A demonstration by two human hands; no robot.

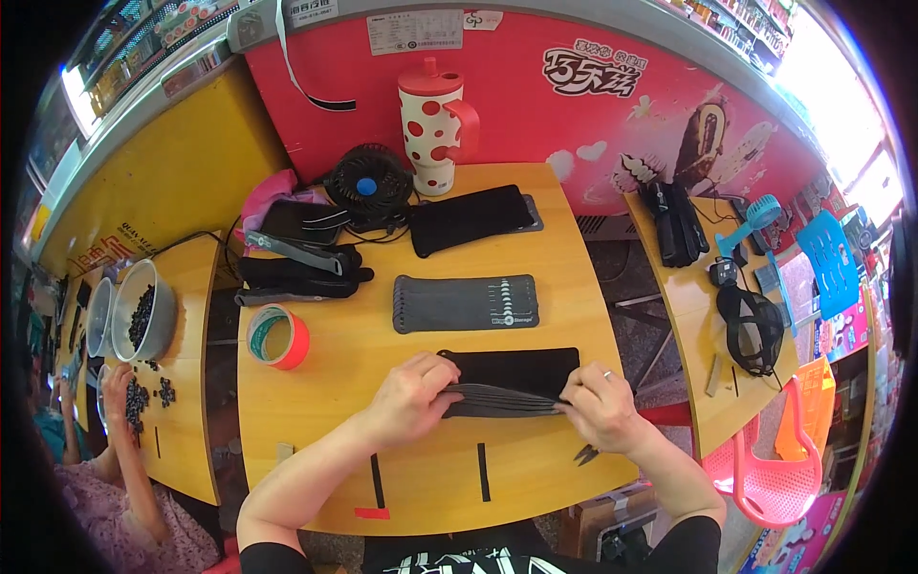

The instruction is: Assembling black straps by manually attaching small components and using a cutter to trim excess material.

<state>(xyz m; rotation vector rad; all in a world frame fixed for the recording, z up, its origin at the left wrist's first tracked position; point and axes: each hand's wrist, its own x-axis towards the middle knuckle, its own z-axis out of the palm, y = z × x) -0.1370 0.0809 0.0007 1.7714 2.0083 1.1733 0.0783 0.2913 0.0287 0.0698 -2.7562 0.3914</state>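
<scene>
The left hand (416,397) is closed, thumb against fingers, on the left end of a grey layered bundle (502,402). The right hand (602,407), with a ring on one finger, pinches the opposite end in the same way. The bundle lies directly between the two hands; its long axis runs left to right, nearly parallel to the person's front, and its layers show as several stacked edges. Neither hand is nearer: each is in contact with one end.

Immediately beyond the bundle, on the far side, is a black panel (516,368), its long axis in the same direction. Whether the panel and the bundle are joined cannot be determined.

Farther out, near the centre of the yellow table (325,402), a grey stack (464,304) lies flat and separate, also lengthwise left to right. Behind it is a black flat piece (469,222), slightly rotated. A red tape roll (278,337) is positioned to the left, beyond the left forearm.

On the near side of the hands, two narrow black strips (484,471) lie well apart, pointing roughly toward the person. Small dark snips (586,455) rest just beside the right hand.
</scene>
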